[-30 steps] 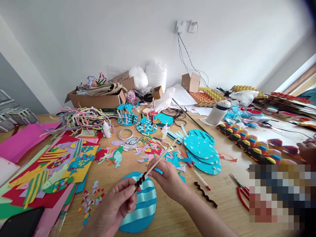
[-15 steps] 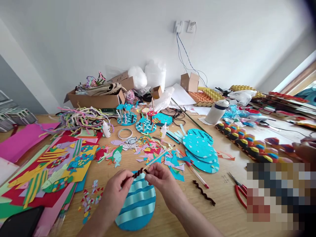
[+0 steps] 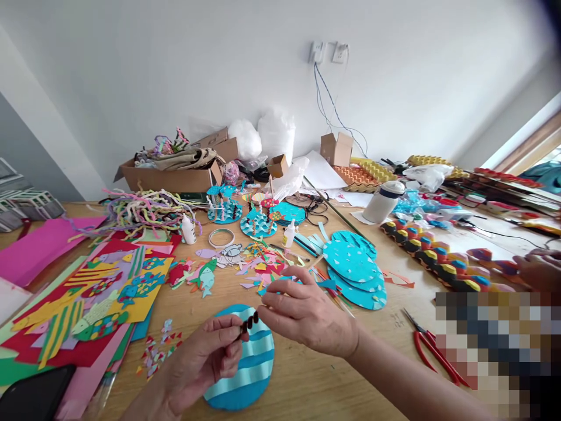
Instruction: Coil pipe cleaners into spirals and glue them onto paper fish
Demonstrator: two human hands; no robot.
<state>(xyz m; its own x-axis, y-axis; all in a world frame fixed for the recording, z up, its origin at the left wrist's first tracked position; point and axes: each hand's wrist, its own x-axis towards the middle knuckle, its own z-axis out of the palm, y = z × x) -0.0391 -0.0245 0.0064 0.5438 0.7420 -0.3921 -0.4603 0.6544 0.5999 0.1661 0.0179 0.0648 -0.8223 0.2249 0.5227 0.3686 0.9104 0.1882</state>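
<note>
Left hand: fingers pinched shut on brown coil, above striped blue disc. Right hand: fingers half-curled by coil's upper end, grip on pale stick unclear. Red-handled scissors on surface, right.

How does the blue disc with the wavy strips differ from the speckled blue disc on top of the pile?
The striped disc has pale wavy strips across it; the speckled disc has small scattered pale patches.
The striped disc lies apart, partly hidden by the left hand; the speckled disc overlaps other blue discs.
Both are blue, rounded and flat.
</note>
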